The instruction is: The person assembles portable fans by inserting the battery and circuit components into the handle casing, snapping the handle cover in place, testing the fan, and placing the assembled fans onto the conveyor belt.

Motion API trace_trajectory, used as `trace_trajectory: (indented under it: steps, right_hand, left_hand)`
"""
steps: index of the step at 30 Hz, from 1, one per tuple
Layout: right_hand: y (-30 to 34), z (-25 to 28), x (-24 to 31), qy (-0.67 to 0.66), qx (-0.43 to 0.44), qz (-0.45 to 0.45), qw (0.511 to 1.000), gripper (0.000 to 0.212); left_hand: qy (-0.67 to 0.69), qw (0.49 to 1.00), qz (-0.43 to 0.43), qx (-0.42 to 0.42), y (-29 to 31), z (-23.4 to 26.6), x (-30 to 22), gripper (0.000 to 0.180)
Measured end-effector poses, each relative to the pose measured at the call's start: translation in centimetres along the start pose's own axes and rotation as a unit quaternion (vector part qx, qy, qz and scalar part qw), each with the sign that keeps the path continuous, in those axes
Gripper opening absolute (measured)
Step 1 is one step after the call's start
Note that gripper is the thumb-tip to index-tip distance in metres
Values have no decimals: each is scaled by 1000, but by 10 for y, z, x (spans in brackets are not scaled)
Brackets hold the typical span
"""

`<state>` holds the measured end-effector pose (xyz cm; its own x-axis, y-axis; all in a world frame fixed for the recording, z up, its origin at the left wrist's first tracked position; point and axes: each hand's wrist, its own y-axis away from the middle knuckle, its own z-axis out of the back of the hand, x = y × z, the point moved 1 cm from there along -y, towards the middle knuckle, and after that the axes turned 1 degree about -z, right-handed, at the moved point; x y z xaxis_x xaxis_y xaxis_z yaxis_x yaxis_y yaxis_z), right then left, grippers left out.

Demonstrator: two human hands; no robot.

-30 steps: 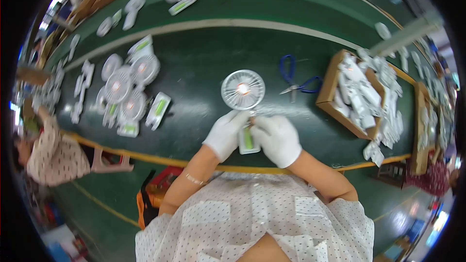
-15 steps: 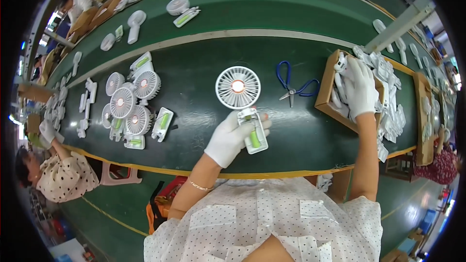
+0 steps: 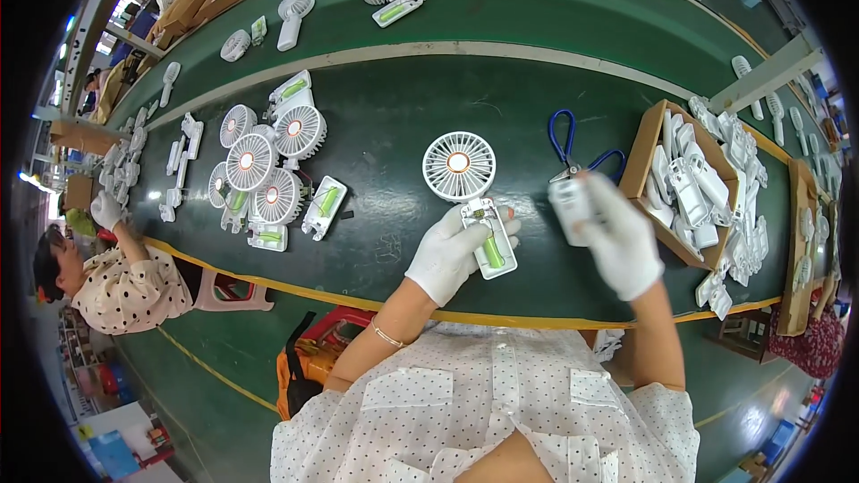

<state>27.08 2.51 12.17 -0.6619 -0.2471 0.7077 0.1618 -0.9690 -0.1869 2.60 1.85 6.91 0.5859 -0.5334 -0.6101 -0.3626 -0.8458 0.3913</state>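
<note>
Item, left hand [image 3: 447, 255], white-gloved, centre of the frame: fingers are curling around an open white handle [image 3: 502, 266], thumb lying over its near edge; a green cylinder [image 3: 493, 252] is showing inside.

Item, fan head [image 3: 459, 165], round, white, slatted, with an orange-ringed hub: it is lying on the dark green table [image 3: 385, 125] just above that handle in the frame.

Item, right hand [image 3: 619, 237], white-gloved, blurred, right of centre: it is partly closing, fingers and thumb gripping a white casing piece [image 3: 569, 206].

Item, blue-handled cutters [image 3: 573, 166]: they are lying with handles spread, just above the casing piece in the frame.

Item, cardboard box [image 3: 642, 150], right of the frame: it is holding a heap of white casing parts [image 3: 689, 188]; more are lying along its right side.

Item, cluster of fans [image 3: 252, 161], left of the frame: heads are overlapping, with a separate open handle [image 3: 324, 208] lying just to the right.
</note>
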Motion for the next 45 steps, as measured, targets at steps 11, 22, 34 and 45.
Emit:
trace_trajectory:
  steps: [11,22,34,45]
  right_hand:
    - [14,-33,19,59,-25,66,996,53]
    - [12,-67,47,-2,-94,45,995,53]
    - [30,-79,37,-79,-71,116,988,39]
    - [33,-80,26,-301,175,-162,924,39]
  left_hand:
    - [-151,973,-163,-59,-4,-15,-4,37]
    - [-319,935,-152,23,-1,-22,-10,51]
    - [-70,981,-171,62,-7,-6,-7,34]
    - [-146,978,-97,113,-4,-4,-4,42]
